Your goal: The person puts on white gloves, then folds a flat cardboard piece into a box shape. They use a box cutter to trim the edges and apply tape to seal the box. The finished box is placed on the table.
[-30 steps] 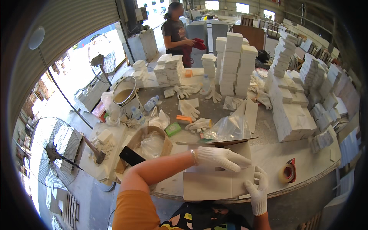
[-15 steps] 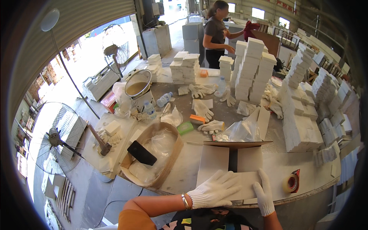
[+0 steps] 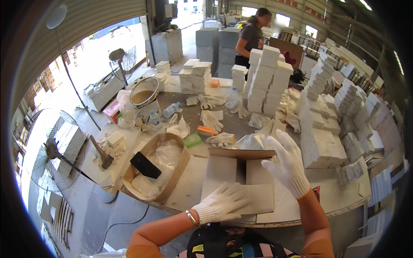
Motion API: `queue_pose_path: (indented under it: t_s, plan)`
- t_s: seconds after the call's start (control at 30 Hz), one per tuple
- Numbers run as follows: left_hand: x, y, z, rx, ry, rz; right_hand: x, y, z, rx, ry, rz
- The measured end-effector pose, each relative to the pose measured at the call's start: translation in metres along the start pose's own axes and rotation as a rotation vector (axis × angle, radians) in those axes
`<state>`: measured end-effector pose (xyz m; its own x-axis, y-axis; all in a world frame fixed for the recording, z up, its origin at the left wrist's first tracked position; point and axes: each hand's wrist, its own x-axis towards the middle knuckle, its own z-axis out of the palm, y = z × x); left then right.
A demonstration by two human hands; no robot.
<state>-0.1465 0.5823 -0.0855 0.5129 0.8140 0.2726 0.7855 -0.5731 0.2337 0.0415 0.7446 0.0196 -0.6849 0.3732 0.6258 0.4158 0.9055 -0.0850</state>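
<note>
A white cardboard box [image 3: 219,170] stands at the table's near edge, its side flaps folded in with a dark gap between them. Its far flap stands up, showing a brown edge. My left hand [image 3: 222,203], in a white knitted glove, lies flat on the near flap with fingers stretched. Raised over the box's right side is my right hand [image 3: 287,161], gloved alike, fingers apart and holding nothing. Behind my right wrist, only a sliver of the red tape dispenser [image 3: 317,192] shows.
Left of the box sits a cardboard tray [image 3: 183,165] with plastic bags and a black phone [image 3: 145,165]. Farther left lies a hammer [image 3: 102,155]. Tall stacks of white tiles [image 3: 262,81] stand at the back and right. A person [image 3: 249,36] stands beyond the table.
My right hand has lifted off the box's near right corner and moved up and away from me. My left hand still rests on the near flap. The view has shifted slightly.
</note>
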Motion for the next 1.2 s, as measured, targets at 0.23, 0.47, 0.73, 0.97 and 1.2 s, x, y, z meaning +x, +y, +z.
queue_pose_path:
  t_s: [0.23,0.47,0.73,0.97,1.2]
  plan:
    - [0.008,0.012,-0.013,-0.027,-0.060,-0.100,0.008,0.019,0.038,0.199,-0.948,0.092]
    - [0.007,0.025,-0.012,0.164,0.002,-0.345,-0.045,0.010,0.056,0.171,-0.481,-0.178]
    - [0.014,0.023,-0.010,0.192,-0.105,-0.423,-0.012,0.025,0.088,0.194,-0.534,0.112]
    - [0.014,0.024,-0.010,0.189,-0.072,-0.424,-0.010,0.014,0.107,0.080,-0.575,0.222]
    - [0.011,0.023,-0.007,0.141,-0.083,-0.423,-0.024,0.013,0.115,0.003,-0.487,0.170]
